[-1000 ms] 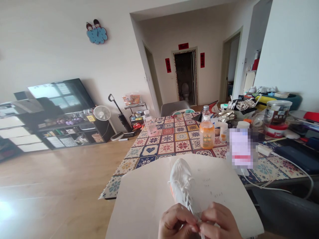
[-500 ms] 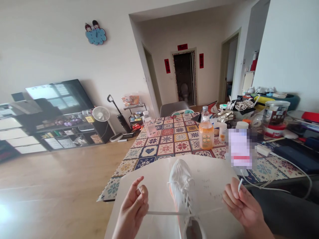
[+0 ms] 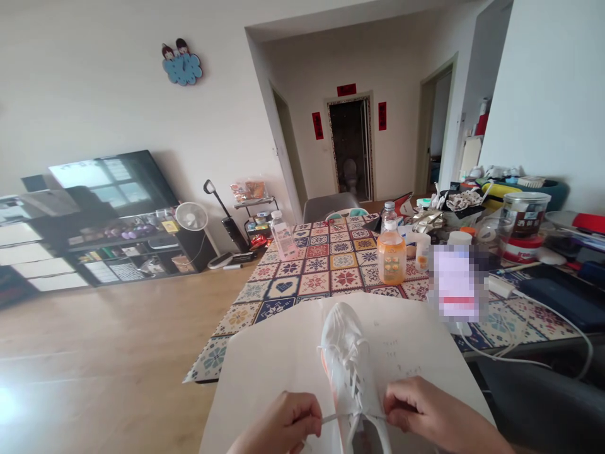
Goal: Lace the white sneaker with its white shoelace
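Both hands point(image 3: 418, 405) pinch laces point(image 3: 331, 417), the white shoe point(image 3: 345, 369) between them.

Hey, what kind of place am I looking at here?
It looks like a home, probably a living and dining area: there's a TV on the left, a blue wall clock, and a table with a patterned cloth.

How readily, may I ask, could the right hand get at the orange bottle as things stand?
Probably not right now: the right hand pinches a white lace, and the orange bottle stands beyond the white sheet.
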A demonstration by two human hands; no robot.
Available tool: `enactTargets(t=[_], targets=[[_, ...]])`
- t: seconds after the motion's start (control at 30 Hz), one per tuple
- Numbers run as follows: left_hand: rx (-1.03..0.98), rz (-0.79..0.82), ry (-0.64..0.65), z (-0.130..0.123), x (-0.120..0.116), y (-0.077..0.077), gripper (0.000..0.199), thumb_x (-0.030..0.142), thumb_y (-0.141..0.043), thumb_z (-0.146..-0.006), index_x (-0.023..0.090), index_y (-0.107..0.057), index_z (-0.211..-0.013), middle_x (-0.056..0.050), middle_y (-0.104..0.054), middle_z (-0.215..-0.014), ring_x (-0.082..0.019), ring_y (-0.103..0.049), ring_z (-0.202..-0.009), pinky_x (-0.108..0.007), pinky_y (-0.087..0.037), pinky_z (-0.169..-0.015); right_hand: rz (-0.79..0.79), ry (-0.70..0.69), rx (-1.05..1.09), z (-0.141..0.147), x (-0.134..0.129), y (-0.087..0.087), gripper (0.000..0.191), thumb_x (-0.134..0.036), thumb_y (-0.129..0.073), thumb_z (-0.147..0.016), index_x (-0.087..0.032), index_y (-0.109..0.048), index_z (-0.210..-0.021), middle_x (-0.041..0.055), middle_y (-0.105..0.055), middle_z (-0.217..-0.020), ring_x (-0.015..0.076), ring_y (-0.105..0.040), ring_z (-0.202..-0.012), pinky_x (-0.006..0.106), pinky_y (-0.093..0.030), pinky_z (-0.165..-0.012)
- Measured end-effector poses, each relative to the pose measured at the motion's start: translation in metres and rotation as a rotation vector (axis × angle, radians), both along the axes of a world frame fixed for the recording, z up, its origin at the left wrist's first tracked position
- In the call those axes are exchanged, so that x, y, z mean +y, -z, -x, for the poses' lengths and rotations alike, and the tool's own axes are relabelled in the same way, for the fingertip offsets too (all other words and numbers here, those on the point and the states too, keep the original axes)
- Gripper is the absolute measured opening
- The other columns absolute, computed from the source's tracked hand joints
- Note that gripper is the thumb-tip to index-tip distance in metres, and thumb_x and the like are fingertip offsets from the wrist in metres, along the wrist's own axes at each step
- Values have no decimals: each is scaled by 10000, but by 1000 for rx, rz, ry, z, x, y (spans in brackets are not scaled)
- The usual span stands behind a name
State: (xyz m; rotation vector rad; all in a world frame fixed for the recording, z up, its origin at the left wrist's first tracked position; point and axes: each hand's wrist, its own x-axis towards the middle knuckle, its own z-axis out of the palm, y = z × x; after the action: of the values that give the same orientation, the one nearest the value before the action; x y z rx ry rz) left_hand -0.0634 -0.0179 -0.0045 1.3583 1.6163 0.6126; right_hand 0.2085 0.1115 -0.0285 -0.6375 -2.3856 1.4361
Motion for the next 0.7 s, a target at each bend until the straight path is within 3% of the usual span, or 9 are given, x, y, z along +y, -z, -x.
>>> enactTargets(t=[0.07,0.23,0.37,0.47,0.57,0.7], targets=[[-26,-83,-4,5,-1,-3,247,373,-659,-828,181,-669,-672,71,-478,-503,-115,-425,-487,-215,-309,-517,38,-59,75,-5,4,2,124,-201,-700,-863,-204,-648,-750,-63,-556,-655,125,-487,-626,214,-340,-583],[-161,-431,114,6,-4,-9,410,574,-782,-775,188,-758,-640,-69,-665,-857,-203,-613,-780,-288,-463,-747,203,-201,450,-5,13,-1,436,-578,-776,-809,-196,-625,-663,-17,-616,-755,156,-570,-696,260,-443,-677],[-464,-636,97,-21,5,-1,368,565,-761,-806,215,-766,-692,-93,-733,-975,-253,-672,-951,-344,-476,-871,444,-188,669,15,-2,2,414,-571,-793,-807,-210,-633,-685,36,-725,-902,238,-685,-957,364,-500,-859],[-672,-685,80,-47,14,7,252,481,-728,-877,248,-788,-801,-57,-731,-850,-220,-688,-843,-349,-512,-824,535,-113,776,33,-18,6,399,-594,-785,-808,-219,-671,-734,24,-711,-787,224,-706,-838,373,-531,-814],[-676,-735,69,-64,21,12,148,372,-724,-910,277,-822,-852,-36,-678,-796,-177,-694,-727,-303,-533,-722,492,-21,780,42,-26,8,345,-557,-770,-844,-217,-729,-795,1,-646,-772,152,-654,-648,287,-532,-660],[-610,-790,53,-70,26,16,132,327,-742,-900,283,-849,-837,-32,-633,-766,-166,-708,-671,-271,-548,-654,138,90,732,42,-27,8,315,-504,-682,-937,-230,-767,-804,1,-597,-785,144,-639,-667,245,-535,-628]])
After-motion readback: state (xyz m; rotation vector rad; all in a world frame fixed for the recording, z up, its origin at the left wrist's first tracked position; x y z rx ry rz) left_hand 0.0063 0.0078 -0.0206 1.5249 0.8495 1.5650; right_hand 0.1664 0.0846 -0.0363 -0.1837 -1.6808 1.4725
